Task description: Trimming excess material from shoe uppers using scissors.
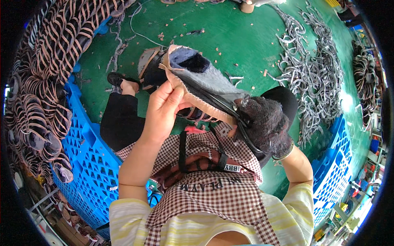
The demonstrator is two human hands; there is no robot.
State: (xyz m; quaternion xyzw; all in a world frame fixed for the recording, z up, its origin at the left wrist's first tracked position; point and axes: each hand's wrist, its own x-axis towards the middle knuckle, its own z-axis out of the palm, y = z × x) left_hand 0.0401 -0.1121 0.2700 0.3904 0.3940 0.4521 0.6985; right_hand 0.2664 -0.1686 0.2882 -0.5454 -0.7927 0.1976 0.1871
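Observation:
A fur-lined shoe upper (205, 80), black outside with grey fleece inside and a tan bottom edge, is stretched across my lap. My left hand (162, 108) is closed on its tan edge, pinching it between thumb and fingers. At its other end is my right hand (262, 125), in a fuzzy dark grey glove, with a bare fingertip showing against the tan edge. The glove hides most of the fingers, which appear closed on the upper. Black cord-like loops (244, 119) lie beside the glove; what they belong to is unclear.
Stacked black uppers with tan edges (49, 49) fill the left side beside a blue plastic pallet (92, 164). Another blue pallet (334, 164) stands at right. Grey fleece strips (316, 69) lie heaped on the green floor (242, 33), along with small tan scraps. More uppers (365, 82) sit far right.

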